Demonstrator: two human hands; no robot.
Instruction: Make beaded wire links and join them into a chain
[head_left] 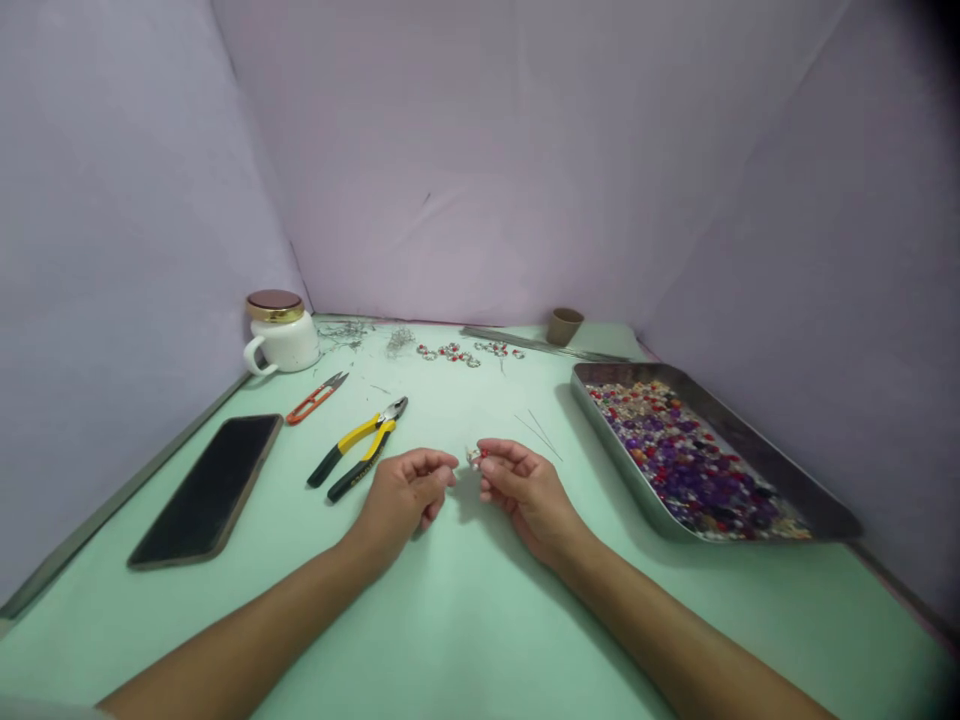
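Observation:
My left hand (405,492) rests on the green table (450,600) with its fingers curled and pinched; what it pinches is too small to make out. My right hand (521,490) lies just to its right, fingers closed on a small beaded piece (475,456) with red and silvery beads. The two hands' fingertips nearly meet at that piece. Yellow-handled pliers (360,447) lie just left of my left hand. Thin wires (538,432) lie on the table beyond my right hand.
A metal tray (795,480) of several coloured beads sits at the right. Red snips (317,397), a dark phone (210,487) and a white lidded mug (281,335) are at the left. Finished bead pieces (457,352), a wire bundle (400,341) and a small cup (563,325) lie at the back.

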